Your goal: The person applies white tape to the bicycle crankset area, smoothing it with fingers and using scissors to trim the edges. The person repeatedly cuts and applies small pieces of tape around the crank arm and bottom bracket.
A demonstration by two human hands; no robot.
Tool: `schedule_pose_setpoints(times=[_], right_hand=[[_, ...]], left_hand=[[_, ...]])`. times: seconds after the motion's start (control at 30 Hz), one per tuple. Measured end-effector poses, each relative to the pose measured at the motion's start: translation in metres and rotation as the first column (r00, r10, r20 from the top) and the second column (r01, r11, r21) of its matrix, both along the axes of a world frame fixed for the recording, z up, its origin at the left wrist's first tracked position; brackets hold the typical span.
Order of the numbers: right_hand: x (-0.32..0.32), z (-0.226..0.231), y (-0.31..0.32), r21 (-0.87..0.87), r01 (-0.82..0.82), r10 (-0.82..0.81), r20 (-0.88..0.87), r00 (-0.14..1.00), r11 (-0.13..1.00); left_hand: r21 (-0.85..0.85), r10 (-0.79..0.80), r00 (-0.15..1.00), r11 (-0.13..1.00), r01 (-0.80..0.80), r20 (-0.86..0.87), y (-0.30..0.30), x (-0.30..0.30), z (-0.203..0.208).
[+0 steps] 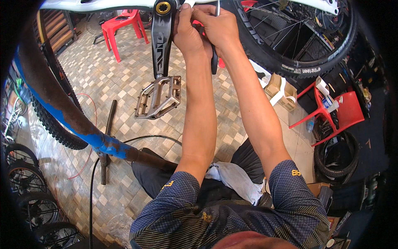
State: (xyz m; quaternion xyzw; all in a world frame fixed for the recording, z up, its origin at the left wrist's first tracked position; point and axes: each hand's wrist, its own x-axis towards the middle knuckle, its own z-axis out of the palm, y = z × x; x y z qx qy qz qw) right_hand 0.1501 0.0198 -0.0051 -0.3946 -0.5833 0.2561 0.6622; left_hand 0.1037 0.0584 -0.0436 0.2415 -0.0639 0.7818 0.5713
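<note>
My left hand (190, 35) and my right hand (219, 31) are close together at the top edge, beside the bike's crank arm (161, 45). The left fingers are closed, with the thumb pressed near a small white piece; whether they grip it is unclear. In the closed right hand is a slim tool with a dark handle (214, 62); a thin, shiny part shows above the fingers. What the fingertips work on is mostly hidden. The dark crank hangs from the white bike frame (103, 4), and a metal platform pedal (159, 98) is at its lower end.
A rear wheel (286, 68) stands right of my hands. To the left, a stand post (62, 112) with worn blue paint slants across. A red stool (120, 27), a cardboard box (282, 90), a red chair (348, 108) and loose tyres (338, 157) stand around. A cloth (236, 178) lies on my lap.
</note>
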Motion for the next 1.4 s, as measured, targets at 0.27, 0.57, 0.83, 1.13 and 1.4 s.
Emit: schedule_pose_setpoints(times=[0.27,0.57,0.83,1.13,1.4], right_hand=[[0.002,-0.002,0.003,-0.016,-0.011,0.011,0.022,1.0,1.0],[0.006,-0.003,0.008,0.011,-0.036,0.035,0.059,0.998,0.999],[0.021,0.001,-0.006,0.023,0.0,-0.005,0.196,0.981,1.0],[0.041,0.009,-0.005,0.112,0.04,-0.075,0.326,0.942,0.993],[0.029,0.034,-0.023,-0.018,0.06,-0.052,0.3,0.952,0.998]], left_hand=[[-0.083,0.07,0.997,0.994,-0.066,0.037,0.001,0.0,0.001],[-0.023,0.059,0.995,0.998,-0.057,0.078,0.009,0.001,0.0],[0.027,0.017,0.993,0.999,-0.02,0.114,0.01,0.004,-0.002],[-0.122,0.244,0.957,0.966,-0.226,0.157,-0.003,0.018,0.01],[-0.171,0.235,0.966,0.962,-0.214,0.111,0.002,0.015,0.007]])
